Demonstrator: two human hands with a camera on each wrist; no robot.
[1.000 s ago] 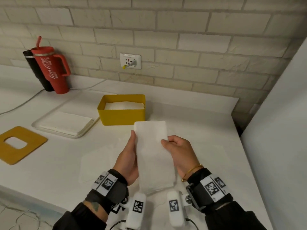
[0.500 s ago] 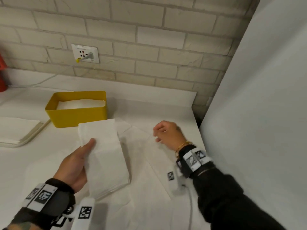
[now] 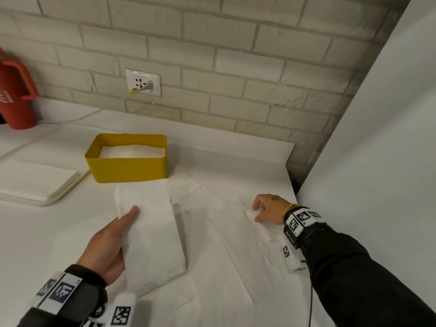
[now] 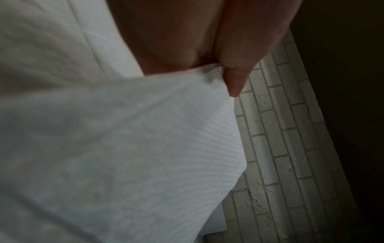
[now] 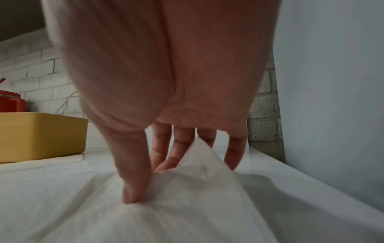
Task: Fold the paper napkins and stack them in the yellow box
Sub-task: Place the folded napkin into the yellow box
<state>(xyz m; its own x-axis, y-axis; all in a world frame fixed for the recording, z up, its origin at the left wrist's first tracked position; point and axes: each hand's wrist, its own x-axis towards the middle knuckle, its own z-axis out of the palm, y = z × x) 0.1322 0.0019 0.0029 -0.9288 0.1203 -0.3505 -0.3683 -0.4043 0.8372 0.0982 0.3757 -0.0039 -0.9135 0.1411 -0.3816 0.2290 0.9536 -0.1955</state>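
Observation:
My left hand [image 3: 118,234] holds a folded white napkin [image 3: 151,234] above the counter, thumb on top and fingers hidden beneath; the left wrist view shows the same napkin [image 4: 129,156] under the thumb. The yellow box [image 3: 128,166] stands just beyond it, with folded napkins [image 3: 132,151] inside. At the right, my right hand [image 3: 264,210] pinches up a corner of an unfolded napkin [image 3: 238,232] lying flat on the counter. The right wrist view shows the thumb and fingers gripping that raised corner [image 5: 187,172], with the yellow box [image 5: 41,134] to the left.
A white tray [image 3: 59,192] with a stack of flat napkins [image 3: 30,180] sits left of the box. A red tumbler [image 3: 16,95] stands at the far left by the brick wall. A white panel [image 3: 377,161] bounds the counter on the right. A cable [image 3: 94,112] runs from the wall socket.
My right hand let go of the folded napkin and reached right to the flat napkin, now pinching its corner. The left hand keeps the folded napkin. My view turned right.

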